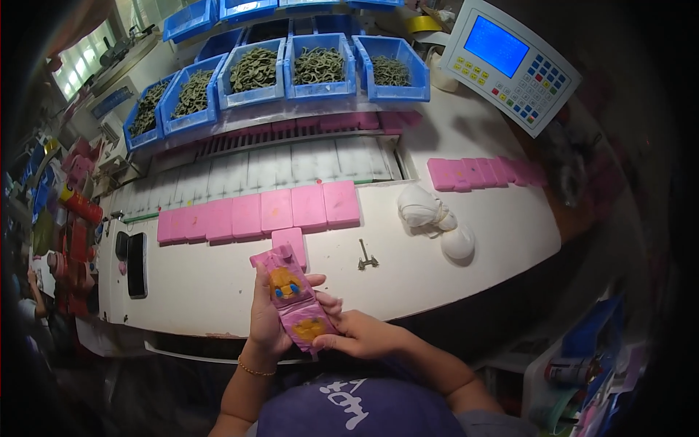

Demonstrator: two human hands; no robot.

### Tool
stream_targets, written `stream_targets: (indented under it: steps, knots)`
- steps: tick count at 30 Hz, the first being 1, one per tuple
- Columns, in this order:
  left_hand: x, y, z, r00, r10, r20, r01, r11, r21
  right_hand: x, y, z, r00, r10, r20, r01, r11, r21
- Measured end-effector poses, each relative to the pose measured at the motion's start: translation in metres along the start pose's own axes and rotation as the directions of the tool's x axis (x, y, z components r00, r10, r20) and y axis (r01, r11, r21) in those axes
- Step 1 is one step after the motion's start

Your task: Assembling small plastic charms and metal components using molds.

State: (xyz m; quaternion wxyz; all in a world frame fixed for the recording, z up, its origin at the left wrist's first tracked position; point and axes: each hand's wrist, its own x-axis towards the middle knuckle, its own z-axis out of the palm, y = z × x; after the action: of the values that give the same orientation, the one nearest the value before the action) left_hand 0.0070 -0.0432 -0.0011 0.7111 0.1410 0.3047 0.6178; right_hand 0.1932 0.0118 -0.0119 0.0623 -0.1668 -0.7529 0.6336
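Observation:
A pink two-part mould (296, 311) lies opened out in my hands above the table's front edge. Orange-yellow patches mark both of its halves, and two small blue spots show on the upper one. My left hand (268, 320) wraps around the mould from the left and beneath, its fingertips showing on the right side. From the right, my right hand (364, 336) grips the lower half, thumb on top. Just beyond the mould, a single pink block (290, 244) rests on the table. A small grey-green forked part (366, 255) lies to the right.
Pink blocks (262, 213) form a row across the table, with another row (480, 173) at right. Blue bins (320, 67) of grey-green parts stand behind. A white cloth bundle (422, 207), a phone (137, 266) and a keypad console (510, 65) flank the work area.

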Motion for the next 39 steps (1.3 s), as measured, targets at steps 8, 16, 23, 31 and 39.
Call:
stream_targets:
  steps: [8,16,23,31,39]
  knots:
    - [-0.013,0.005,0.029,0.997,0.076,-0.003,-0.072,0.957,0.281,0.006,-0.018,-0.021,0.975,0.202,0.095,-0.2,0.979,-0.023]
    - [-0.014,0.009,0.027,0.968,0.18,-0.173,-0.101,0.918,0.384,-0.027,-0.022,-0.074,0.636,-0.386,-0.668,-0.233,0.73,-0.643]
    - [-0.004,0.007,0.041,0.965,0.169,-0.2,-0.085,0.926,0.368,-0.043,0.009,-0.165,0.68,-0.187,-0.709,-0.553,0.505,-0.663]
    - [0.017,0.012,0.031,0.963,0.012,-0.268,0.074,0.948,0.31,-0.024,-0.06,-0.064,0.245,-0.795,-0.555,-0.019,0.568,-0.823]
    - [0.025,0.012,0.031,0.959,0.02,-0.282,0.066,0.954,0.291,-0.036,-0.033,-0.105,0.721,-0.643,-0.257,0.023,0.393,-0.919]
